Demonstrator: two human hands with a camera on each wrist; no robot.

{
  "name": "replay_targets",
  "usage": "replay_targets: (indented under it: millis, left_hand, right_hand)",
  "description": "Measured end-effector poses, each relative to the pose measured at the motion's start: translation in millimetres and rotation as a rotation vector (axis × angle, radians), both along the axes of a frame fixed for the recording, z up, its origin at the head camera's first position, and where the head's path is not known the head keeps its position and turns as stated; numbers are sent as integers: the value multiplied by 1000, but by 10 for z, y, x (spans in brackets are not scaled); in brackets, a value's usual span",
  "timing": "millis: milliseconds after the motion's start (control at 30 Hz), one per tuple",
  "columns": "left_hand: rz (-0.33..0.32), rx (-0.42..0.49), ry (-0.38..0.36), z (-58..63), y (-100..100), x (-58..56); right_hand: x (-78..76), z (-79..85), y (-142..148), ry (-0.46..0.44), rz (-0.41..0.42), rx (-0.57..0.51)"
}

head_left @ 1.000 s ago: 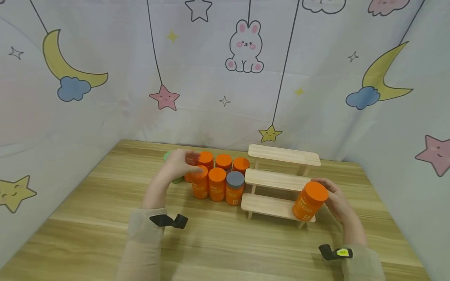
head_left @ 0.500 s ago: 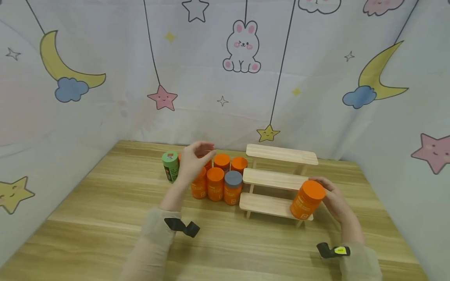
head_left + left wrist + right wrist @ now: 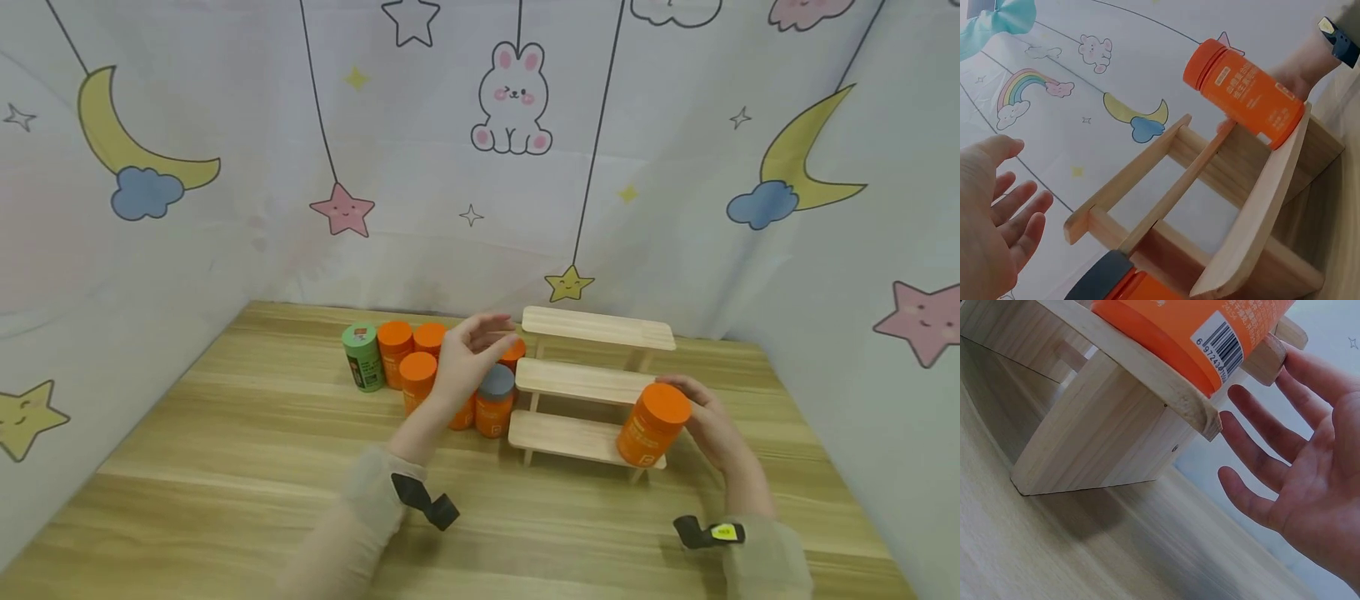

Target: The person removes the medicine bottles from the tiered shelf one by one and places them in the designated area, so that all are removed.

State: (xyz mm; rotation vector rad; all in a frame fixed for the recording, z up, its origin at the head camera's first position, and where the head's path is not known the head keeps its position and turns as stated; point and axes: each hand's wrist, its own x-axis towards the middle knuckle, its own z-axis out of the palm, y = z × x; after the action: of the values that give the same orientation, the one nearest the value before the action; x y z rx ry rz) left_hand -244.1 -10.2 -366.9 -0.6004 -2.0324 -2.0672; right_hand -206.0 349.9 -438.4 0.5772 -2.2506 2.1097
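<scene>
An orange jar stands upright on the right end of the lowest board of a three-tier wooden shelf. Beside it is my right hand, its fingers spread and loosely bent near the board ends; in the right wrist view no finger wraps the jar. My left hand hovers over a group of jars left of the shelf, fingers relaxed and holding nothing. It partly hides several orange jars. A grey-lidded orange jar is just below it in the head view.
A green jar marks the left end of the group. The wooden table extends in front and to both sides. A printed cloth hangs behind and at the sides.
My left hand has moved rightward across the jars, from the left end of the group toward the shelf, uncovering the green jar. My right hand and the jar beside it look unmoved.
</scene>
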Motion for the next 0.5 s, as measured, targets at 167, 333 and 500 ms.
replay_targets:
  millis: [167, 333, 500]
  left_hand:
    - [-107, -37, 1, 26, 235, 45]
    - [-220, -102, -31, 46, 471, 103]
    - [-323, -167, -62, 37, 697, 169]
  right_hand:
    - [-11, -16, 14, -6, -13, 7]
    - [-22, -32, 28, -10, -7, -2]
    - [-25, -34, 18, -22, -15, 2]
